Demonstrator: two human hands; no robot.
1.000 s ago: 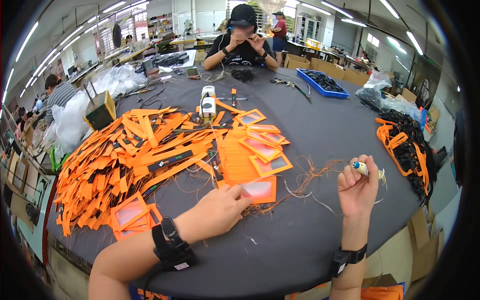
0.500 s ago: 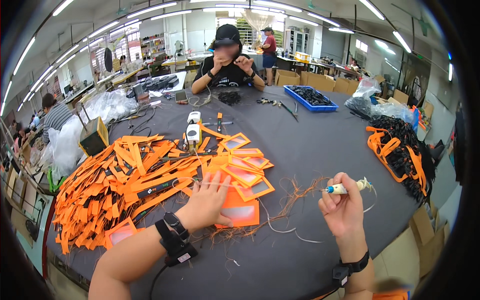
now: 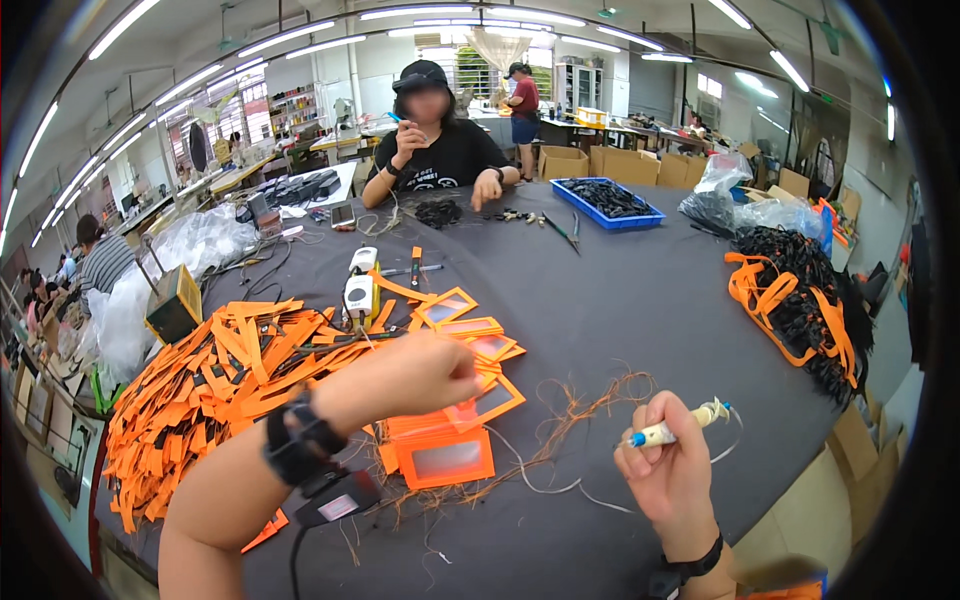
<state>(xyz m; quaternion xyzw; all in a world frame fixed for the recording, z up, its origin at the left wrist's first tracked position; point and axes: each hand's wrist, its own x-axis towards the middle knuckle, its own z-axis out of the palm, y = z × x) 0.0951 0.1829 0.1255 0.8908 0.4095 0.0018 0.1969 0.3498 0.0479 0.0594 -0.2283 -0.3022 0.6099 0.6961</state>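
Reaching left hand [image 3: 420, 375] lay over orange badge holders [image 3: 445, 450], fingers hidden | right hand [image 3: 670, 470] gripped pen-like tool [image 3: 675, 428] | best kept tip clear.

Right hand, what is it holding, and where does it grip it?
The right hand holds a thin pen-like tool, gripped around its middle, with both ends sticking out of the fist. The left hand rests on the orange holders; no clear grip shows.

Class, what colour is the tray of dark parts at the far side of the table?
Blue: the tray, seen in the head view, beyond the orange frames.
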